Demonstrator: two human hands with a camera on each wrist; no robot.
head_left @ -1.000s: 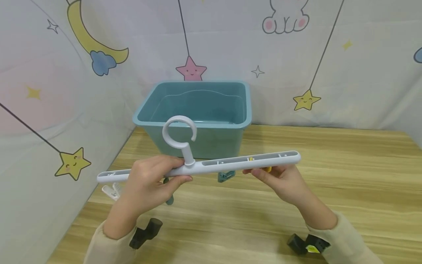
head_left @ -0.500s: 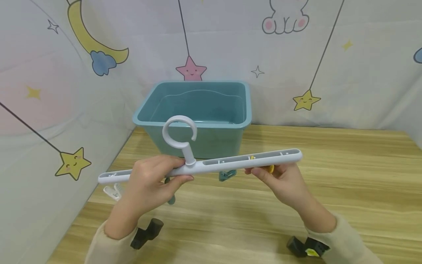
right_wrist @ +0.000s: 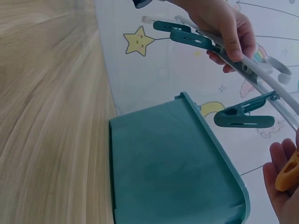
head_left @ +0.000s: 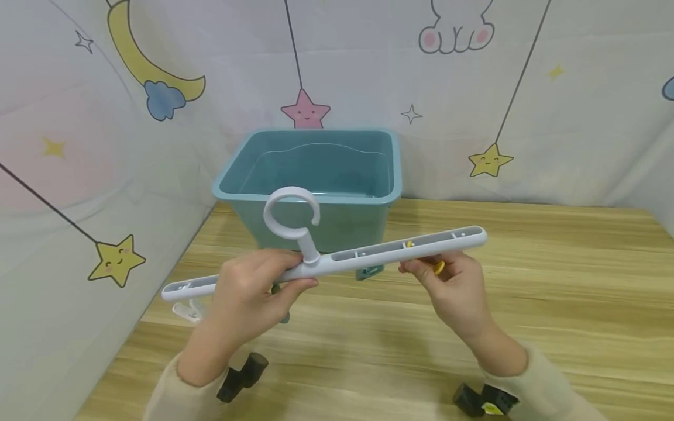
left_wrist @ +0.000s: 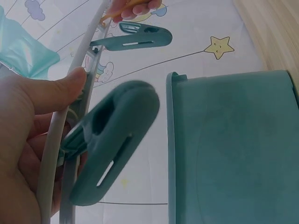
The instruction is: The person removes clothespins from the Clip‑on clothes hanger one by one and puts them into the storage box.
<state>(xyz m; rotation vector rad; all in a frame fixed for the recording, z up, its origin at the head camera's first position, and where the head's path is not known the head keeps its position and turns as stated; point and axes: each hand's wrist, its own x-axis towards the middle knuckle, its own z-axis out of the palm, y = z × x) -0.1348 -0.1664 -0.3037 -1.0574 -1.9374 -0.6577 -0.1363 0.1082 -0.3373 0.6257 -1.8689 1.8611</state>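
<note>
A white clip hanger [head_left: 363, 261] is held up above the table, its round hook upward and its right end higher. My left hand [head_left: 253, 289] grips its bar just left of the hook, thumb in front. Under the right half, my right hand [head_left: 457, 286] pinches an orange-yellow clip [head_left: 439, 268], whose top shows as a yellow bit in the bar's slot. The right wrist view shows this orange clip [right_wrist: 288, 175] against the fingers. Teal clips hang along the bar, one [left_wrist: 119, 140] near the left hand and another [right_wrist: 245, 120] nearer the right. At the left end hangs a white clip [head_left: 186, 311].
Behind the hanger, a teal plastic bin [head_left: 310, 225] stands on the wooden table [head_left: 553, 304] close to the patterned cloth backdrop [head_left: 358, 70]. Black devices sit at both wrists, one on the left [head_left: 242, 377] and one on the right [head_left: 484, 400].
The hanger has shifted slightly right and tilted more, its right end rising and its left end dipping. My right hand has moved up a little with it, still pinching the orange-yellow clip.
</note>
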